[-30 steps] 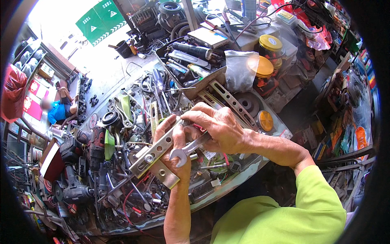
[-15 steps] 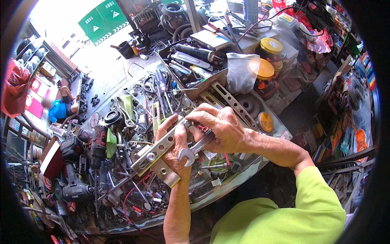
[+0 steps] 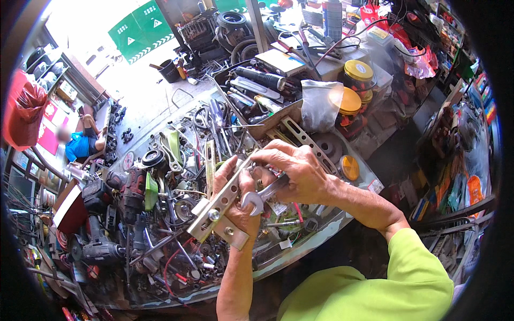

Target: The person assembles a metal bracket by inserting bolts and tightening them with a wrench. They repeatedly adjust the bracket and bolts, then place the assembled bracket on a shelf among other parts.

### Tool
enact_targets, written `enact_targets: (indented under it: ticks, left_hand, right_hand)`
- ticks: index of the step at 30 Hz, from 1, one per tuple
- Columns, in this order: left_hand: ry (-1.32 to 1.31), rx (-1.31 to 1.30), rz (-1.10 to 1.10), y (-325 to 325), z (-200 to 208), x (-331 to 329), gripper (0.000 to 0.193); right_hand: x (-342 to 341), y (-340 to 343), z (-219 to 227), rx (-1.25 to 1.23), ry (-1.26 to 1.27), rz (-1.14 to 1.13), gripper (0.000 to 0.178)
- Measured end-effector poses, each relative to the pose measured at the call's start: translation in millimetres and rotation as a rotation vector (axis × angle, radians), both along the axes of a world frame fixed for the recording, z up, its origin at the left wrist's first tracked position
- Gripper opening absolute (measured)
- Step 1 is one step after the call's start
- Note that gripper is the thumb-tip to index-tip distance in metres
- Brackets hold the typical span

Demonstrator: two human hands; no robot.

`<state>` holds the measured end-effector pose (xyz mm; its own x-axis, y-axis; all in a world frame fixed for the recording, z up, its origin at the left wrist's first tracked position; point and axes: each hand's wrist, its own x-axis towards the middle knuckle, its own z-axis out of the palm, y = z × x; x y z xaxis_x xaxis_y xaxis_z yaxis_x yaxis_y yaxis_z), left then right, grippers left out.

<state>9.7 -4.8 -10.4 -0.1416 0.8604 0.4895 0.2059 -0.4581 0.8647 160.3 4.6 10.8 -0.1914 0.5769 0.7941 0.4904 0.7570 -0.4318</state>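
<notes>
A perforated metal bracket (image 3: 229, 193) with a short square side plate (image 3: 231, 233) lies slantwise in my left hand (image 3: 248, 220), whose fingers and thumb close round it. A bolt head (image 3: 214, 215) shows near the bracket's lower end. My right hand (image 3: 304, 172) is closed round an open-end wrench (image 3: 270, 191), its open jaw pointing down and left beside my left palm. The right thumb and forefinger meet at the bracket's upper end. Whatever small part they pinch there is hidden. Both hands are above the cluttered bench.
Loose tools and hardware cover the bench (image 3: 300, 249), with cordless drills (image 3: 99, 243) at left. Behind are a tool-filled tray (image 3: 257, 125), a plastic bag (image 3: 320, 104) and yellow-lidded jars (image 3: 350, 100). A slotted metal bar (image 3: 308, 139) lies beyond my right hand. A person (image 3: 80, 144) sits far left.
The bracket has shifted slightly right and turned a little in my left hand's grip. The wrench and right hand have moved slightly right and remain close to it.
</notes>
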Motion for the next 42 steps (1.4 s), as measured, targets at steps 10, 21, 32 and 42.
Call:
enact_targets:
  ticks: [10,21,32,42]
  left_hand:
    - [0.243,0.123,0.14,-4.8,-8.6,4.0,0.038]
    - [0.335,0.151,0.233,-9.2,-9.0,8.4,0.039]
    - [0.303,0.114,0.127,-9.4,-14.3,0.6,0.043]
    - [0.293,0.068,0.183,-12.6,-2.0,2.6,0.042]
  right_hand:
    - [6.5,-3.5,-0.3,-0.124,-0.006,0.073,0.028]
    - [15.6,-3.7,-4.5,-0.198,-0.136,0.079,0.04]
    - [18.3,-6.9,12.1,-0.397,-0.122,0.099,0.024]
    - [14.0,-10.6,21.5,-0.525,0.119,0.062,0.03]
